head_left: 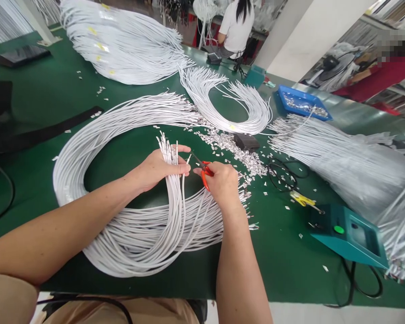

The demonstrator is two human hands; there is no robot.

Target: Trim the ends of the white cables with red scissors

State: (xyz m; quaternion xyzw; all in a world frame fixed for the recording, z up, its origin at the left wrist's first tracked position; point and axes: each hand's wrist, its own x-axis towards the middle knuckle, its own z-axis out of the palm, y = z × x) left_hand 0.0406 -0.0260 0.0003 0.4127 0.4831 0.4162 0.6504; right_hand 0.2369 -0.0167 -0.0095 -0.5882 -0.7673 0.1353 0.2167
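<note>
My left hand point(164, 168) grips a bunch of white cables point(173, 189) near their cut ends, which point up and away from me. One cable stands slightly apart, by the left thumb and fingers. In my right hand point(224, 180) is a pair of scissors point(205, 170) with orange handles. Their dark, narrow blades point toward that separate cable end, close to my left fingertips; whether they touch it I cannot tell. The held cables curve out of a large coil of white cables point(67, 157) lying around my left hand on the green table.
Small white scraps point(236, 150) litter the table beyond my right hand. A teal device point(351, 234) with a green button and a yellow-handled tool point(302, 199) sit at right. More cable bundles point(121, 42) lie behind, near a blue tray point(303, 103). Two people are in the background.
</note>
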